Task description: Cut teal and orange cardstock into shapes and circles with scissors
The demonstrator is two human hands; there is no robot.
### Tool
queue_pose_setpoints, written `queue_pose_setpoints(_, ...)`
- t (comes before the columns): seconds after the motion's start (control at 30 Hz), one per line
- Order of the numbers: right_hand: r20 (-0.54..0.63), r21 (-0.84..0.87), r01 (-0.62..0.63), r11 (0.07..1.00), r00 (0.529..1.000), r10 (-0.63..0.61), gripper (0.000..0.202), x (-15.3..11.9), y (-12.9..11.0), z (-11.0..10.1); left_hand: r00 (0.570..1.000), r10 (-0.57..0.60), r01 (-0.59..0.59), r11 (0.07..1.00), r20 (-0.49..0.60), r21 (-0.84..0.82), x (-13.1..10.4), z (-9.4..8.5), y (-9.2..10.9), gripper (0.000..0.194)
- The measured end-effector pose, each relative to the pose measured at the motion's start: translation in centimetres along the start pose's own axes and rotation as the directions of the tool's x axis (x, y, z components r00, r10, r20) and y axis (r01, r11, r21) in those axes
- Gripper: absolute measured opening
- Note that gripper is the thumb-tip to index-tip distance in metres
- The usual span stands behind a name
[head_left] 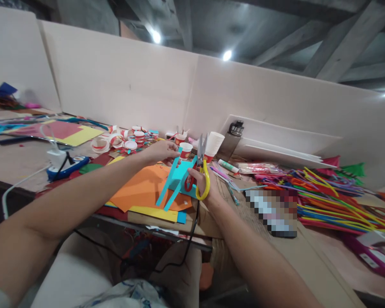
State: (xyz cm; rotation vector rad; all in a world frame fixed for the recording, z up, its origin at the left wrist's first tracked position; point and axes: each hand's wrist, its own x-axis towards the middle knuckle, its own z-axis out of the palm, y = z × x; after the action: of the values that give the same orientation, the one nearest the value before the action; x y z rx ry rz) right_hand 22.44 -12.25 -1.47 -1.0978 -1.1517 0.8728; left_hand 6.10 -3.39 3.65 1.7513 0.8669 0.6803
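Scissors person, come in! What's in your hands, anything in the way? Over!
Left hand: pinching blue strip. Right hand: holding scissors, partly open. Close by: orange paper beneath, paper cup beyond.

On the pale tabletop (28,169), a blue plastic power strip (79,164) lies left of orange paper sheets (137,188); multicoloured fuzzy craft stems (333,207) lie well to their right. Over the sheets, a narrow turquoise paper strip (167,182) is in the left hand (163,150), left of yellow-and-red-handled metal scissors (208,182) in the right hand (201,179). Stacked white paper cups (214,144) stand behind, before a tall white panel (122,77).
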Motion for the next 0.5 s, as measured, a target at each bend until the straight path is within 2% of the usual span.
queue_pose_setpoints(0.13, 0.027, 0.008, -0.037, 0.999, 0.999, 0.036, 0.028, 0.3, 0.5, -0.1, 0.999, 0.029, -0.031, 0.996, -0.016, -0.089, 1.1, 1.8, -0.9, 0.020)
queue_pose_setpoints(0.23, 0.032, 0.005, -0.041, 0.999, 0.999, 0.041, 0.027, 0.5, 0.7, -0.2, 0.998, 0.042, -0.050, 0.982, -0.048, -0.182, 1.3, 2.5, -1.7, 0.021)
queue_pose_setpoints(0.4, -0.028, -0.044, -0.105, 0.994, 0.994, 0.104, 0.024, 0.7, 0.7, -0.1, 0.999, 0.052, -0.045, 0.945, 0.013, -0.324, 1.3, 2.3, -3.4, 0.029)
queue_pose_setpoints(0.5, -0.024, -0.033, -0.117, 0.993, 0.993, 0.116, 0.024, 0.9, 0.7, -0.1, 0.998, 0.050, -0.036, 0.933, 0.030, -0.359, 1.4, 2.0, -4.3, 0.034)
